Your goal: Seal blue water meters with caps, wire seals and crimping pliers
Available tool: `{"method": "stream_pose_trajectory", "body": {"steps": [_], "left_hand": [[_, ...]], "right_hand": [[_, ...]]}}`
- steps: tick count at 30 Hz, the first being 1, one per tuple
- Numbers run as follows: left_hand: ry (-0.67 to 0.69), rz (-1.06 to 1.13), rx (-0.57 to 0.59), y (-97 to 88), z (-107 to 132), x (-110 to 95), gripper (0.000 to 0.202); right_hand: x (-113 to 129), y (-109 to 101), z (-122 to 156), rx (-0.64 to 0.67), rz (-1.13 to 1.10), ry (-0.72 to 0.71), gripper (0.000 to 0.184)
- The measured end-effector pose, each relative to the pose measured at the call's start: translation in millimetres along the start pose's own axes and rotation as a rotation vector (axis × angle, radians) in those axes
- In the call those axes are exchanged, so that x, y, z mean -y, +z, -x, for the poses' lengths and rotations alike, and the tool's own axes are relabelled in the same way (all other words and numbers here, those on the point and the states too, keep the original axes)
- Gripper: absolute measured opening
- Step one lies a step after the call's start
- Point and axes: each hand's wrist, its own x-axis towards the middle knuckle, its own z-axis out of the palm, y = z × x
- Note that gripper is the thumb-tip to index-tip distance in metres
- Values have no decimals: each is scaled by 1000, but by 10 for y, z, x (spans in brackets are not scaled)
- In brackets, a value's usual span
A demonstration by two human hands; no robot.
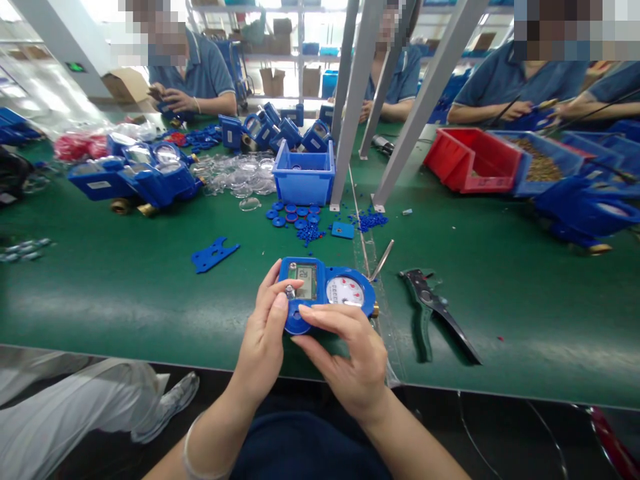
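Observation:
I hold a blue water meter (327, 288) with a small screen and a round white dial just above the near edge of the green table (125, 293). My left hand (265, 333) grips its left end, thumb resting by a small metal button. My right hand (350, 350) is closed on its lower edge, the forefinger stretched left across the blue casing. A thin metal rod (383, 259) lies just beyond the meter's right side.
Black pliers (430, 307) lie to the right. A flat blue plate (214, 255), small blue rings (295, 217) and a blue bin (303, 175) sit ahead. More blue meters (135, 177) are at the left, red and blue bins (475, 160) at the right. Three people work across the table.

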Motion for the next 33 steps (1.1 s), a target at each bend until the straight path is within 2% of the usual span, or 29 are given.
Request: {"method": "stream_pose_trajectory", "body": {"steps": [3,6,9,13,17,20,23,30,33], "left_hand": [[-28,48,-10,-8,-28,-9,39],[-41,135,54,-47,-1,3,38],[-38,120,103,-78,21,20,35],[-41,86,62,-53,-16,14,29],[-49,72,11,-29,-44,-9,35],[-69,130,79,-61,-18,-13,40],[-69,109,138,-85,7,-3,37],[-7,-9,22,-35,-66,-7,30],[-47,59,55,-46,-56,-42,36]], "right_hand": [[14,-1,-14,-9,-38,16,36],[6,-1,-24,8,-12,21,41],[-11,1,-23,40,23,-8,46],[-9,-1,-23,26,21,3,39],[8,-8,-46,-37,-8,28,36],[1,-18,-68,21,21,35,45],[-17,-30,-68,83,33,37,44],[-27,-39,-48,0,82,-22,40],[-33,-35,-69,2,69,-39,40]]}}
